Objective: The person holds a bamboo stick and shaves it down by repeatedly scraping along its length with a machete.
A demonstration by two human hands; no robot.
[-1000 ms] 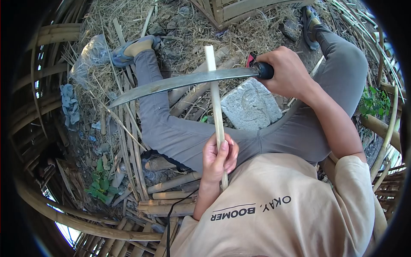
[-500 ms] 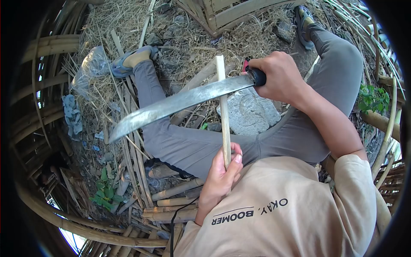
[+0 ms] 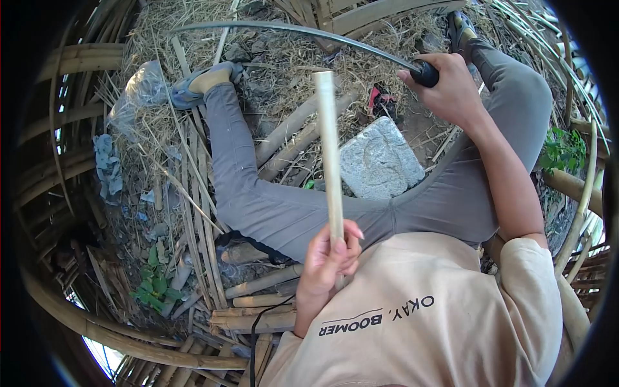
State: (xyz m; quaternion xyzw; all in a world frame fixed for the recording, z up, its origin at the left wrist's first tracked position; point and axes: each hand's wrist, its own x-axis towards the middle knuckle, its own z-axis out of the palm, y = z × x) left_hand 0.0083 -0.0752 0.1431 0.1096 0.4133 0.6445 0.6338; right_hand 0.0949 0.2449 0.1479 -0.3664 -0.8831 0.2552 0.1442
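Observation:
My left hand [image 3: 330,258] is closed round the lower end of a pale bamboo strip [image 3: 329,155], which points away from my body above my lap. In my right hand [image 3: 453,90] is the black handle of a machete [image 3: 303,30]. Its long curved blade reaches far to the left, seen nearly edge-on, and is apart from the strip. Beneath and between the hands, a flat grey stone block [image 3: 382,159] lies on the ground between my legs.
Bamboo poles [image 3: 287,138] lie beside the stone, near a red and black object [image 3: 382,101]. A clear plastic bag [image 3: 143,90] is by my left foot. Cut bamboo pieces [image 3: 264,303] lie at my left side. A bamboo frame [image 3: 380,18] stands ahead.
My right hand has raised the machete away from the strip, and its blade has turned from broadside to edge-on. The bamboo strip's far end has risen towards me.

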